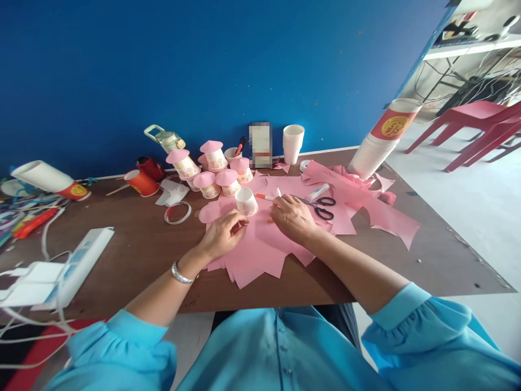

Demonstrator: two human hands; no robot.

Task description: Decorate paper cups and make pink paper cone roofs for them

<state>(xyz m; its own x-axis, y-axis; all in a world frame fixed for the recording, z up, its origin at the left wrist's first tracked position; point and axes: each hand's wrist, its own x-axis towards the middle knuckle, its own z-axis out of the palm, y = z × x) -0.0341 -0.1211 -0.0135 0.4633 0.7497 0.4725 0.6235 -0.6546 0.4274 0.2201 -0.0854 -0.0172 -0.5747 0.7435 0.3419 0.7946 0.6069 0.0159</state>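
Observation:
My left hand (226, 233) is just in front of a small white paper cup (246, 202), its fingers curled together; whatever they hold is too small to name. My right hand (293, 217) rests over the pink paper sheets (260, 250) with its fingers bent down, and its fingertips are hidden. A white pen with an orange part (264, 196) lies beyond it. Black-handled scissors (324, 207) lie beside it on the right. Several small patterned cups with pink cone tops (205, 183) stand behind the white cup. Pink paper discs (209, 213) lie left of it.
A roll of tape (178, 213), an orange cup (141, 183) and a power strip (85, 266) are on the left of the brown table (146, 260). Stacked white cups (293, 145) stand near the blue wall. A tall cup stack (378, 144) leans at the right beside pink scraps (391, 214).

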